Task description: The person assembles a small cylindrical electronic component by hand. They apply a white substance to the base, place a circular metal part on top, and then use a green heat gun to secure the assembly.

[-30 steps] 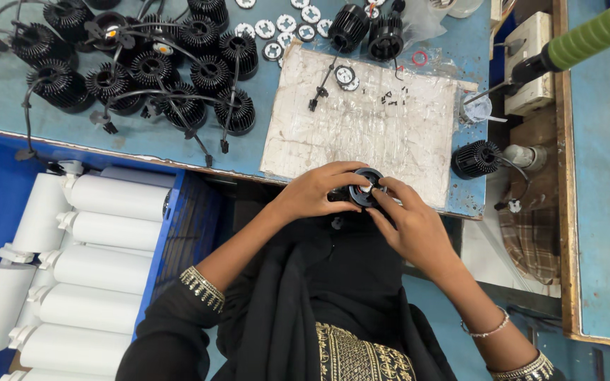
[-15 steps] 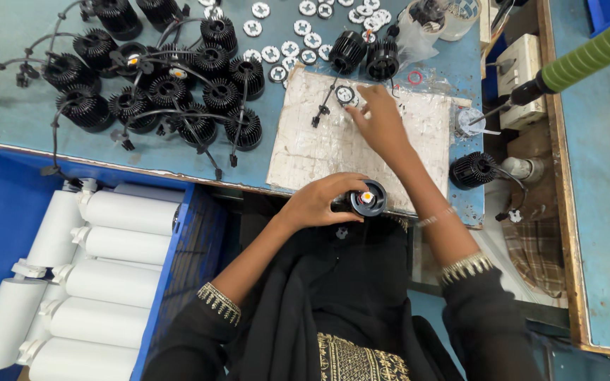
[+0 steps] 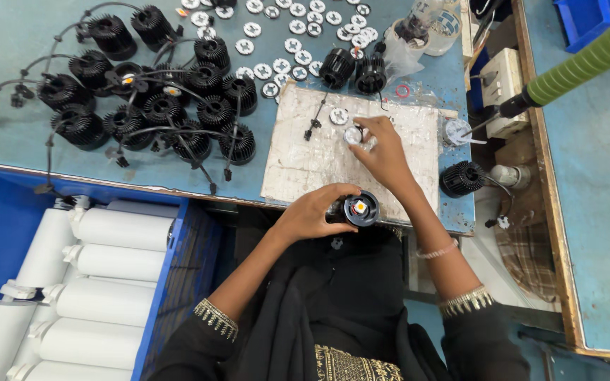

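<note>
Head view: your left hand grips a black heatsink at the bench edge, LED face up. Your right hand pinches a small white disc on the white mat. You're likely fetching the lens; next needs centring it over the LED.

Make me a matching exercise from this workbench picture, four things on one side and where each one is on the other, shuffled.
Things:
1. white tubes
2. green hose
3. black lamp body
4. small white disc

Places:
A. under the right hand, on the white board
B. in the left hand, at the bench edge
C. in the blue bin, lower left
D. upper right, slanting over the bench

Pairs: 1-C, 2-D, 3-B, 4-A
</note>
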